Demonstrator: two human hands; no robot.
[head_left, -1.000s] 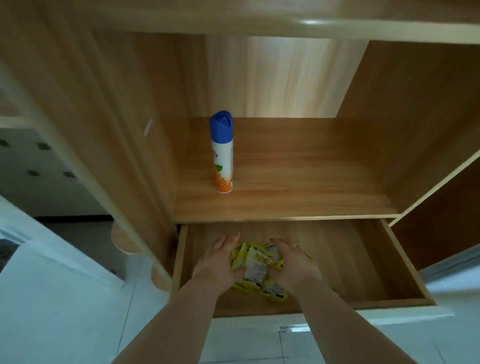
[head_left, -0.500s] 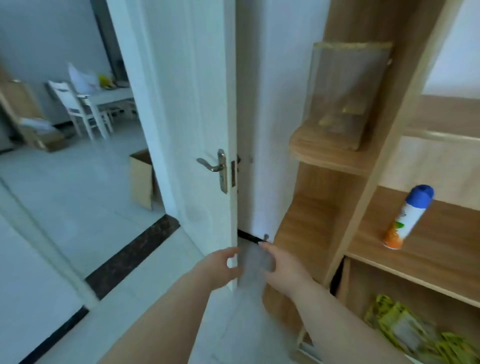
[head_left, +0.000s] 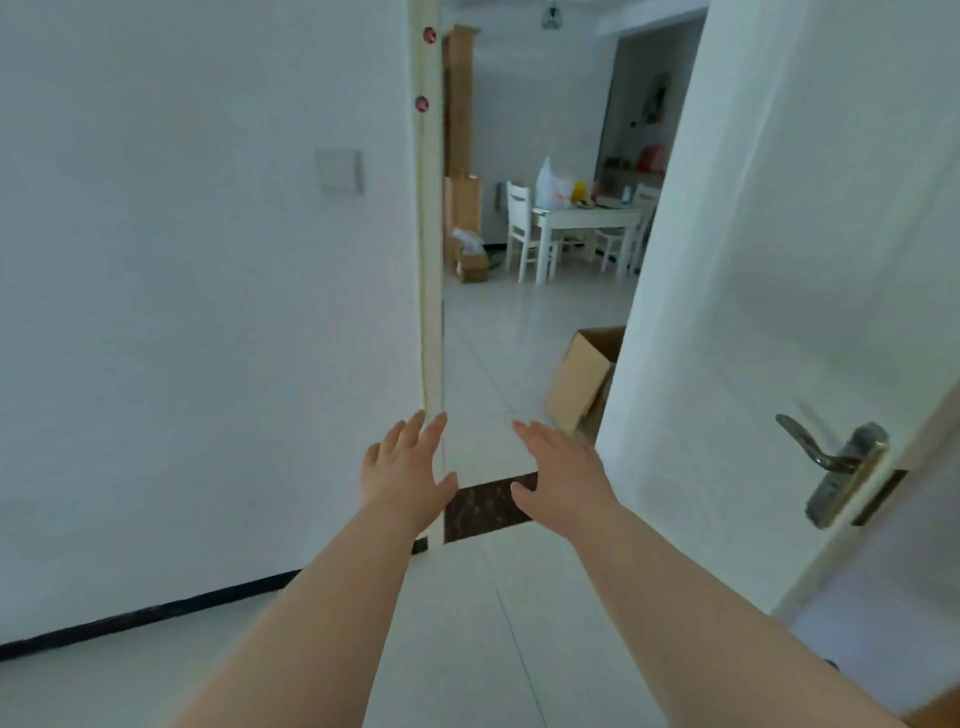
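Left hand (head_left: 408, 470) and right hand (head_left: 558, 467) held out flat, grip spread on both. Left fingers overlap door frame (head_left: 431, 260); dark threshold strip (head_left: 483, 512) shows between hands. White door (head_left: 779, 260) with lever handle (head_left: 826, 462) at right.

Two hands (head_left: 408, 470), one door (head_left: 779, 260), one door handle (head_left: 826, 457), one wall switch (head_left: 340, 169), one table (head_left: 587, 215), two chairs (head_left: 519, 228).

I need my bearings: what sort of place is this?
Probably a home: an open white door leads to a tiled room with a dining table, a white chair and a cardboard box. The left hand and right hand hold nothing.
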